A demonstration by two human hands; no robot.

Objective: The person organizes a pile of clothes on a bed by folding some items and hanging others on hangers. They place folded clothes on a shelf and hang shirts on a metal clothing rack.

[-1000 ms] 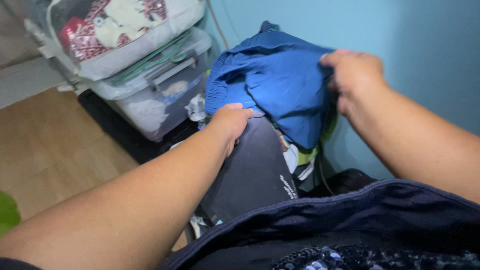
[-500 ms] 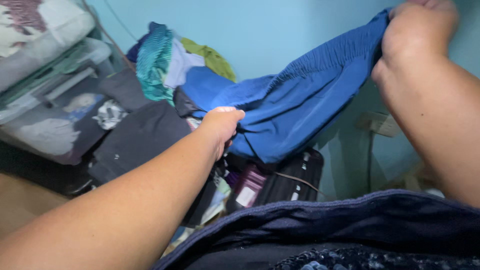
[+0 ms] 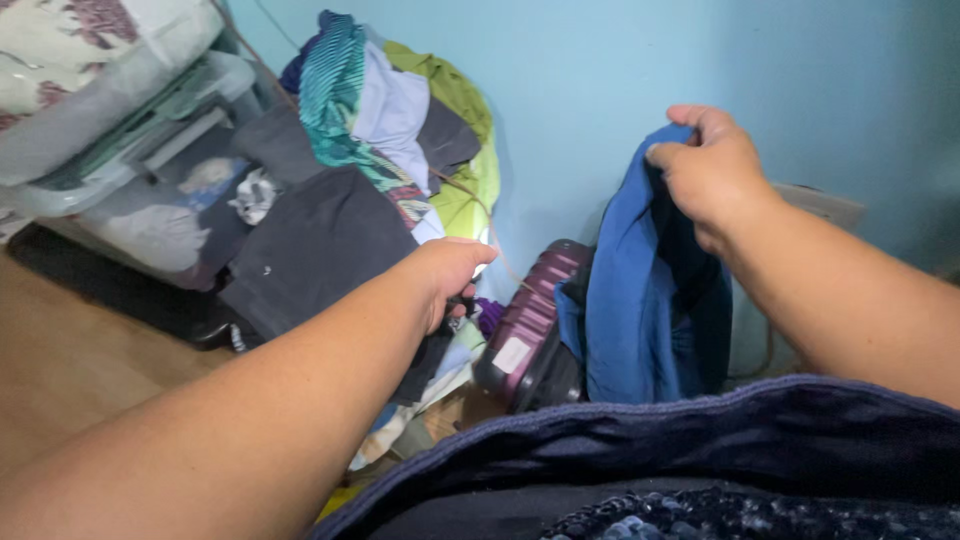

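My right hand [image 3: 710, 175] is shut on the top of a blue garment [image 3: 650, 300], which hangs straight down in front of the light blue wall. My left hand [image 3: 450, 272] reaches out at the centre, apart from the blue garment, with its fingers curled down out of sight against a dark grey garment [image 3: 320, 245]. That garment drapes off a heap of mixed clothes [image 3: 400, 110] piled against the wall. A dark navy garment with sequins [image 3: 750, 450] lies across my lap at the bottom of the view.
A purple hard-shell suitcase [image 3: 530, 330] lies below the heap, beside the hanging blue garment. Clear plastic storage boxes [image 3: 130, 200] with a bag of bedding [image 3: 70, 60] on top stand at the left. Wooden floor [image 3: 70, 350] shows at the lower left.
My left hand has let go of the blue garment. My right hand has lifted it off the heap and carried it right, and it now hangs from that hand alone.
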